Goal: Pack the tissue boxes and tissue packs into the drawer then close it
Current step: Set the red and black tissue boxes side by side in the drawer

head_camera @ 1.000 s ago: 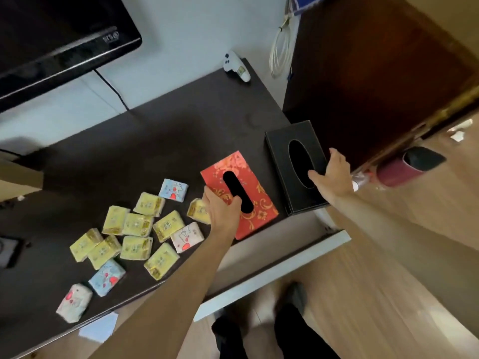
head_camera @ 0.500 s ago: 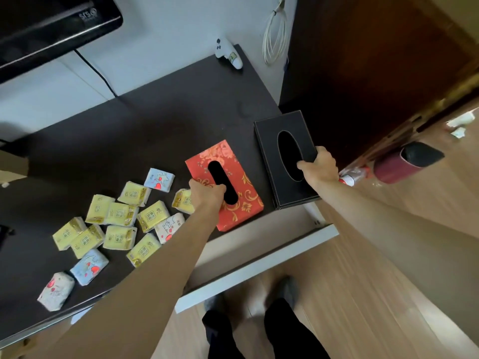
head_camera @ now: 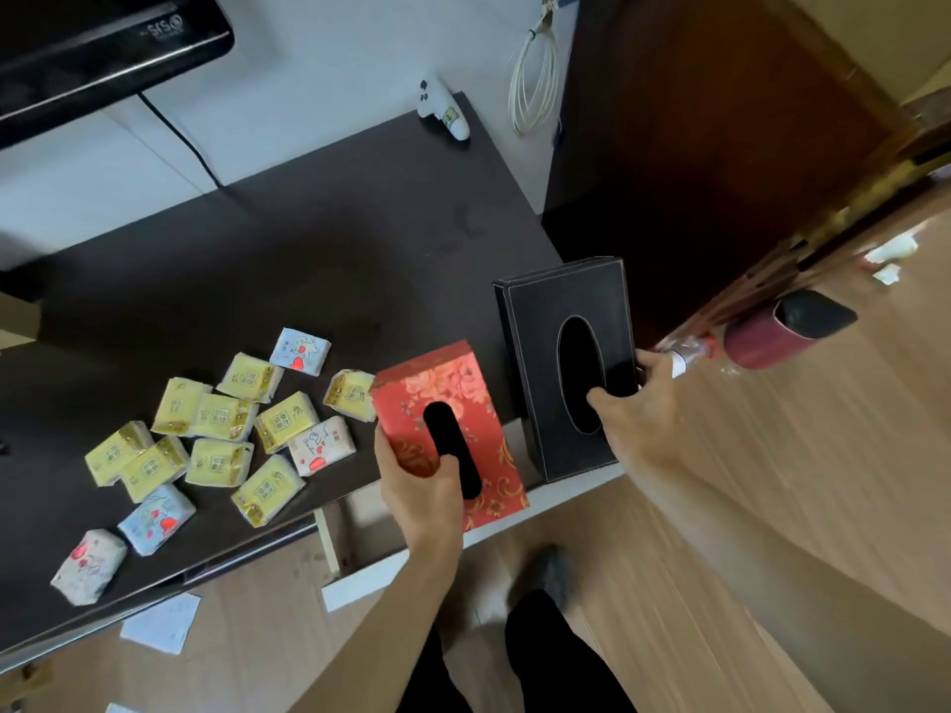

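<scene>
Left hand (head_camera: 419, 486) gripping red box (head_camera: 446, 429), thumb in slot, over open drawer (head_camera: 360, 512) at desk (head_camera: 257, 280) front edge | right hand (head_camera: 638, 403) clamping black box (head_camera: 568, 362) at front right corner | packs (head_camera: 216, 440) strewn front left on desk

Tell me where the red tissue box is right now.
In the head view, the red tissue box sits centre frame, gripped by the left hand over the open drawer, between the tissue packs and the black tissue box.
</scene>
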A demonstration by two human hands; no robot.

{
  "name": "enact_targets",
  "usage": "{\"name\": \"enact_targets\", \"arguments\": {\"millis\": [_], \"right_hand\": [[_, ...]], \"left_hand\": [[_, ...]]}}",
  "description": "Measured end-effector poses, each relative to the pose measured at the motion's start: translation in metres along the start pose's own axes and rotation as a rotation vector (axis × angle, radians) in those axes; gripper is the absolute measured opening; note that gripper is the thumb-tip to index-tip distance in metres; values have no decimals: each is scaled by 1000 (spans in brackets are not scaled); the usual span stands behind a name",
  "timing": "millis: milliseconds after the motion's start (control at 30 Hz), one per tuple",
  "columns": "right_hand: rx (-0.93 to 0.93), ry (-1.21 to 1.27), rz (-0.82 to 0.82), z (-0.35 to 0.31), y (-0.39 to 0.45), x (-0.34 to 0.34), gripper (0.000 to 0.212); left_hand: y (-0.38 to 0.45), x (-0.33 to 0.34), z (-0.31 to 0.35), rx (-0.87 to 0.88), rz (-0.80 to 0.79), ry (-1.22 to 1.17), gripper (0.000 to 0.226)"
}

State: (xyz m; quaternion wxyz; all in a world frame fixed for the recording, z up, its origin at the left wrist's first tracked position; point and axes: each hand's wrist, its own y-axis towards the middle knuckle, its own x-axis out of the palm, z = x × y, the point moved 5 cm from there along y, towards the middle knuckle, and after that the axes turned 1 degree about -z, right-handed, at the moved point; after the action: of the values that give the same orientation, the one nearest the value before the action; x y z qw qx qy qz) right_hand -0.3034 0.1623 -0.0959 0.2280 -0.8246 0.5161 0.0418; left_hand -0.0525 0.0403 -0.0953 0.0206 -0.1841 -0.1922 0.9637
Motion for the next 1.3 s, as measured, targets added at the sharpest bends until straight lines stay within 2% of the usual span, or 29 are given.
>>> {"name": "enact_targets", "arguments": {"millis": [300,467,667,900,1133,1300], "right_hand": [[-65,-115,-78,38,-14,-4,56],[-24,-162,-93,52,-20,-11,56],[91,-136,-76,86,-54,-39,59],[126,-232,-57,111,-85,-73,63],[144,-263,-107,123,-75,-60,61],[142,-381,-137,136,-65,-46,55]], "left_hand": [[-17,-3,-48,-67,34,63,80],[-32,-2,-56,-63,-16,45,74],[-69,-8,-81,-164,-81,66,75],[-103,-15,-110,-283,-104,96,75],[-84,-9,-129,-321,-85,140,68],[-62,5,-142,-328,-77,194,67]]}}
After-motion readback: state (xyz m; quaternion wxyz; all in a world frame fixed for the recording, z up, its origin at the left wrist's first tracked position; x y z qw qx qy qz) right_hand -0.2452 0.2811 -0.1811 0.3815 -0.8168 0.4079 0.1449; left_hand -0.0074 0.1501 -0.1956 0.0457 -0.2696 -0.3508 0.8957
